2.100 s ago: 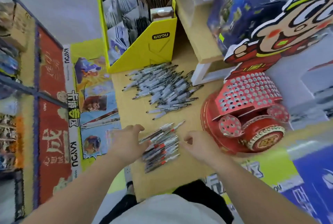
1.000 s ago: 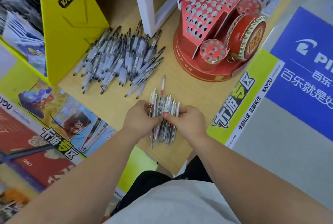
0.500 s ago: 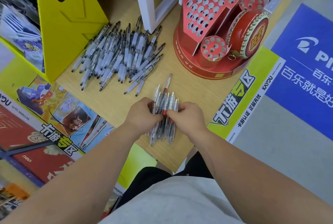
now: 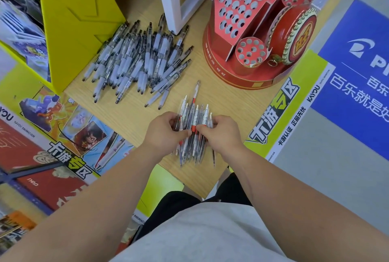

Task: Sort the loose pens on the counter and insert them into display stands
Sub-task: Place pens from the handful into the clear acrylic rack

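Observation:
A small bunch of clear pens with red parts (image 4: pixel 194 114) lies on the wooden counter (image 4: pixel 130 114) close to its near edge. My left hand (image 4: pixel 163 134) and my right hand (image 4: pixel 222 133) close on this bunch from both sides, fingers curled round the pens. One red pen (image 4: pixel 195 91) sticks out beyond the bunch. Farther back and left lies a large heap of clear pens with black tips (image 4: pixel 139 61). A red drum-shaped display stand (image 4: pixel 252 23) with several round holes, all of them without pens, stands at the back right.
A yellow cardboard display box (image 4: pixel 77 19) stands at the back left, beside the black pen heap. A white shelf leg (image 4: pixel 174 0) rises behind the heap. The counter's near edge is just below my hands, with printed panels (image 4: pixel 280 110) along its sides.
The view swung from the counter's side to face it. My hands went from resting either side of the red pens to gripping the bunch, squeezing it tighter.

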